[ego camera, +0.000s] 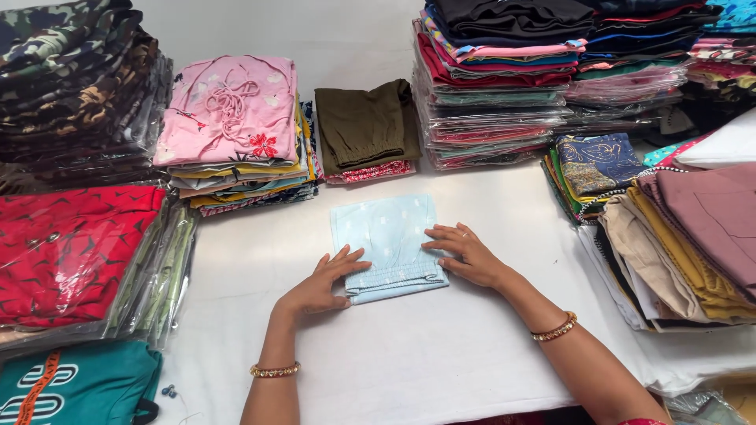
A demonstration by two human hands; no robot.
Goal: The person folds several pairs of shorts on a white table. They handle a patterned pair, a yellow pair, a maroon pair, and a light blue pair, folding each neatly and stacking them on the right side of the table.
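- A white table (441, 346) carried stacks of folded clothes all round.
- A folded pale-blue garment (388, 245) lay mid-table.
- Left hand (319, 285) and right hand (467, 253) pressed its near edge, grip open, fingers flat.
- Folding looked finished; lifting it would call for closing both hands on its sides.

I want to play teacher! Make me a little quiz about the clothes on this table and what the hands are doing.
1. True or false: both hands rest on the folded light blue garment.
2. Which folded piece lies on top of the pile just beyond the blue one? A) olive green B) white C) orange
3. What does each wrist wear?

Key
1. True. The left hand touches its near left corner, and the right hand lies on its right edge.
2. A, the olive green garment.
3. A gold bangle: left bangle, right bangle.
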